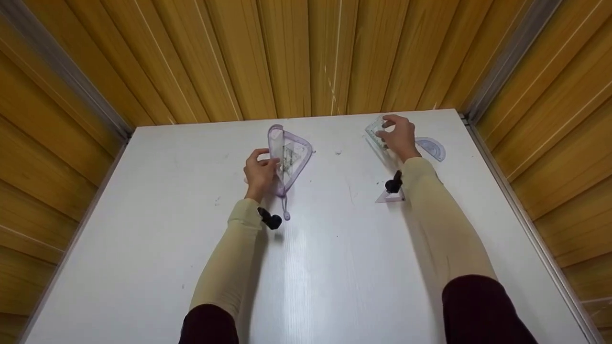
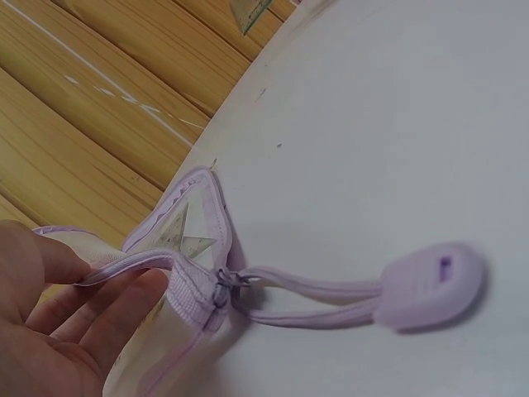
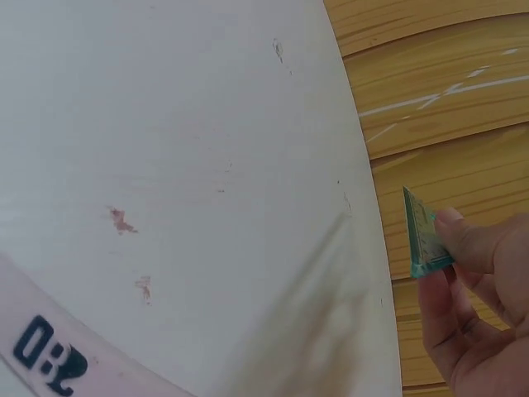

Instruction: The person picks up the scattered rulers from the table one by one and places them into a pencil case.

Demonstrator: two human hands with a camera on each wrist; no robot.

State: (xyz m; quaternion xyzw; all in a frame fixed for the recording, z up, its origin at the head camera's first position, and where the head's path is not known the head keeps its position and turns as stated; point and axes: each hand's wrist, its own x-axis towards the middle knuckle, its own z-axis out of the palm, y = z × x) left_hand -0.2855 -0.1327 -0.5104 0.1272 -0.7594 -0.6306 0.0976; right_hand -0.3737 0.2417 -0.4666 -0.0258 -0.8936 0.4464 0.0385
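Note:
My left hand (image 1: 260,173) pinches the edge of a see-through pouch (image 1: 304,162) with purple trim. In the left wrist view, thumb and fingers grip the pouch's zipper edge (image 2: 136,261), and its mouth gapes. A clear set square (image 2: 186,240) shows inside. A purple pull tab (image 2: 431,287) on a looped cord trails from the pouch onto the table. Near the far edge, my right hand (image 1: 400,136) pinches a clear, green-edged measuring piece (image 1: 374,128) between thumb and fingers. It is tilted and held above the table; in the right wrist view, its corner (image 3: 423,240) points up.
A bluish protractor (image 1: 431,148) lies right of my right hand. Under that wrist lies a small pinkish set square (image 1: 384,197), partly hidden by the black wrist camera (image 1: 393,184). Yellow wood-look panels (image 1: 287,57) border the white table (image 1: 315,267) at back and sides.

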